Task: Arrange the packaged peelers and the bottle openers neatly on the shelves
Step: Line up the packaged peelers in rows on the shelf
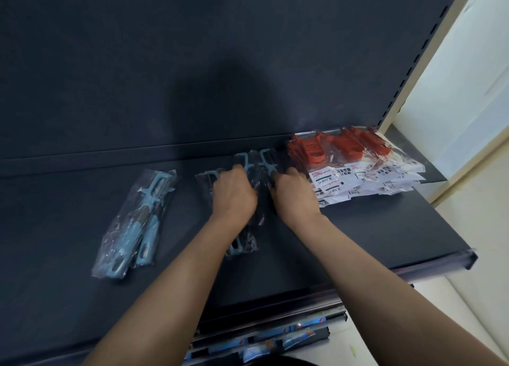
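Observation:
A dark shelf (358,236) carries three groups of goods. At the left lies a clear bag of light-blue peelers (137,222). In the middle are several bagged blue peelers (256,162), pointing toward the back wall. My left hand (234,195) and my right hand (294,197) both rest on this middle group, fingers curled over the bags; whether they grip the packs is hidden. At the back right sits a heap of red peelers in packs with white labels (358,167).
The shelf's dark back panel (192,62) rises behind. A slotted upright (418,62) bounds the right side, with a pale wall beyond. The shelf's front edge (303,297) runs diagonally; below it a lower shelf holds blue-packaged goods (275,338).

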